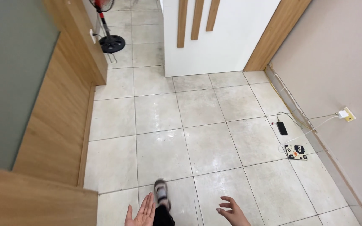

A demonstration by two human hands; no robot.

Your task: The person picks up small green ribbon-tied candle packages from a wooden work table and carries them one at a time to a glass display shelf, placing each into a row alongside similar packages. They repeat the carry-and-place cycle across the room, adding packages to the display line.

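Two empty hands (140, 214) (232, 212), one standing fan (110, 42), one black phone (281, 128), one patterned phone (296, 152), one wall charger (342, 114).

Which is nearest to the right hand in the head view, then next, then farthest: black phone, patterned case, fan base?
From the right hand:
1. Patterned case, on the floor to the right by the wall.
2. Black phone, just beyond it, on a cable.
3. Fan base, far ahead on the left.
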